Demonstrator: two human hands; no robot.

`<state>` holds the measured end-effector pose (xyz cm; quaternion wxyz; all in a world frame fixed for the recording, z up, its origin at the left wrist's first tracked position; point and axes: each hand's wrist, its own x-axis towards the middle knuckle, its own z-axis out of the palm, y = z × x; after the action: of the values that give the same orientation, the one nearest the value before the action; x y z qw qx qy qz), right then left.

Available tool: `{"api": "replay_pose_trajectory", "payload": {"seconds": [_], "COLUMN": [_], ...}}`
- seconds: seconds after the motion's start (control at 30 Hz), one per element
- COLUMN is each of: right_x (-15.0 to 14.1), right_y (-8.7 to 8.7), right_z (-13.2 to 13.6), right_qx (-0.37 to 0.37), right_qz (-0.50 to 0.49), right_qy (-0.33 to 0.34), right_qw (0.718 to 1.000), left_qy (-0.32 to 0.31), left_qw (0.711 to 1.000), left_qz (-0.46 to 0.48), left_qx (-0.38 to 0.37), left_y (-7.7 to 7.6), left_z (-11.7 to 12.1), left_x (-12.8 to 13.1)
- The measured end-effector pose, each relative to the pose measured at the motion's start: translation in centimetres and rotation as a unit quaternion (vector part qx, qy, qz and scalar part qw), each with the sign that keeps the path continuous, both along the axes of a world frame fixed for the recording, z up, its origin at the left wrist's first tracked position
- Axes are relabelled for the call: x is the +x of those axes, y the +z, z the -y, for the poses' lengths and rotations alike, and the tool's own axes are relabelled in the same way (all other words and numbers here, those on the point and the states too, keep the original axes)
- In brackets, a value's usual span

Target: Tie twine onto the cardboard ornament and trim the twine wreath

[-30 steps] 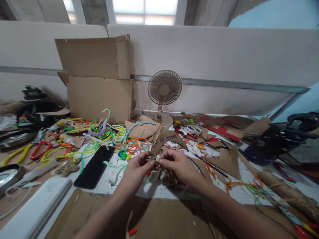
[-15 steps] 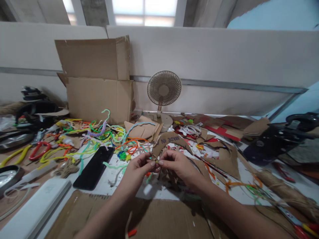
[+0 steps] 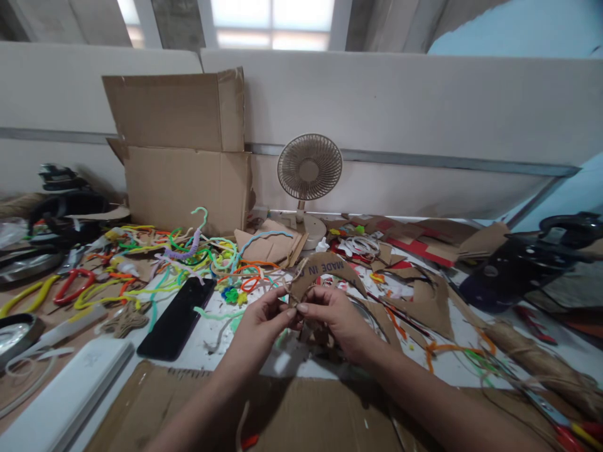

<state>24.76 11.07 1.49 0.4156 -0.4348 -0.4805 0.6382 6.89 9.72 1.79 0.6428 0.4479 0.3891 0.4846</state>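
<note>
Held the curved cardboard piece (image 3: 330,265), printed MADE IN, above the middle of the table (image 3: 202,351), nearer the near edge than the far one. Gripped its left end low down, with the left hand (image 3: 264,319) narrowed to a pinch and the right hand (image 3: 335,314) narrowed likewise just beside, thumb tips close together. Could not tell, for the fingers in front, the exact shape of that pinched end. Saw a dark phone (image 3: 176,319) lying to the left of the left hand, and beyond it a tangle of coloured fuzzy stems (image 3: 183,253) toward the far left corner. Found a fan (image 3: 309,168) upright near the far edge, with a big folded cardboard sheet (image 3: 186,182) standing to its left. Noted a white case (image 3: 70,392) toward the near left corner, scissors (image 3: 546,405) toward the near right corner, twine (image 3: 541,351) just beyond them, and flat cardboard (image 3: 325,408) along the near edge, beneath both forearms.
</note>
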Motion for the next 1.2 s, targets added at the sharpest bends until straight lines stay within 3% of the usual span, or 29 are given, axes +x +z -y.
{"api": "replay_pose_trajectory", "payload": {"seconds": [0.37, 0.63, 1.1, 1.2], "right_x": [-0.1, -0.2, -0.6, -0.4], "right_y": [0.8, -0.4, -0.5, 0.0], "right_z": [0.2, -0.1, 0.0, -0.2], "right_qx": [-0.001, 0.029, 0.025, 0.026], "right_qz": [-0.015, -0.029, -0.074, -0.044], "right_qy": [0.007, 0.013, 0.016, 0.021], "right_qw": [1.0, 0.999, 0.997, 0.998], "left_qy": [0.005, -0.002, -0.001, 0.016], "left_qw": [1.0, 1.0, 1.0, 1.0], "left_qz": [0.018, 0.012, 0.028, 0.018], "left_qx": [-0.011, 0.021, 0.008, 0.004], "left_y": [0.4, 0.3, 0.5, 0.2], "left_z": [0.1, 0.3, 0.3, 0.0], "left_x": [0.4, 0.5, 0.6, 0.3]}}
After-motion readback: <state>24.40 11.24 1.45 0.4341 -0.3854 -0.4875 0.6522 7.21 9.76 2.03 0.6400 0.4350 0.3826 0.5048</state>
